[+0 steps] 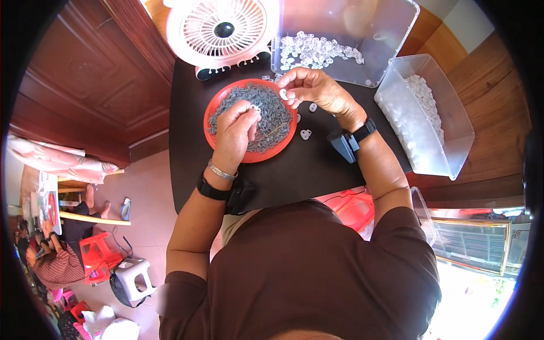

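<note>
We hold our left hand above the near left part of a round red tray, thumb and fingers drawn together on a small pale piece whose shape is mostly hidden. Our right hand is over the tray's right edge, pinching a white piece between thumb and forefinger. Small grey pieces fill the tray, which rests on the dark counter in front of us.

Just right of the tray, we see a loose white piece with rounded lobes lying on the counter, and another small white piece near our right hand. Beyond that hand, a clear bin holds a spread of white pieces; to its right, a second translucent bin holds more white bits. A pink and white fan is behind the tray, to the left of the first bin. We wear a black strap and a silvery bracelet on our left wrist, and a dark strap on our right.
</note>
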{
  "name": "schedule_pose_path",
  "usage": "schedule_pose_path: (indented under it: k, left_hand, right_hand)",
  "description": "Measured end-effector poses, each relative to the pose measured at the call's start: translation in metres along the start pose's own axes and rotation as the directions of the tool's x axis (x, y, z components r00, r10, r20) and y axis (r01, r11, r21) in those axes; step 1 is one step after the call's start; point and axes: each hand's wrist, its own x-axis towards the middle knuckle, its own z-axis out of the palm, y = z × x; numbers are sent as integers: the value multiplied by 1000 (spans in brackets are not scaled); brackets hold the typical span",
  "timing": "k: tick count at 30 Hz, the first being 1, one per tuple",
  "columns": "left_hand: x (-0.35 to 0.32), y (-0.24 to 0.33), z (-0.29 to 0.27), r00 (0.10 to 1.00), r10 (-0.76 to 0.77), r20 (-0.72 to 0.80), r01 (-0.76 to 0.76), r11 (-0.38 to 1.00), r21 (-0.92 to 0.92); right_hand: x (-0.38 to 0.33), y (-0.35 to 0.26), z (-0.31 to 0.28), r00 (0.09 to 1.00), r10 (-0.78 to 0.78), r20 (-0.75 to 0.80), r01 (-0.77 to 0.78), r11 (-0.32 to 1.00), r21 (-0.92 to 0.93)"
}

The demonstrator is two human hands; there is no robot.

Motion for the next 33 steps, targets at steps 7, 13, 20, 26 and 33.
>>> schedule_pose_path:
  k: [7, 13, 20, 26, 33]
  left_hand:
    - [-1, -3, 5, 991, -95, 92, 108, 982, -156]
    - [1, -5, 2, 993, -35, 115, 71, 943, -326]
    - [4, -8, -3, 995, -37, 92, 68, 928, -367]
    - [4, -8, -1, 997, -43, 58, 61, 937, -344]
    - [1, -12, 4, 990, -115, -78, 107, 990, -93]
  right_hand:
    - [6, 8, 30, 980, -193, -41, 194, 981, 31]
    - [7, 14, 46, 965, -243, -95, 245, 970, 9]
    - [4, 12, 42, 981, -147, -124, 134, 985, -108]
    - [5, 9, 35, 997, -12, -70, 9, 999, -49]
    - [5, 6, 35, 991, 5, -130, 14, 990, 142]
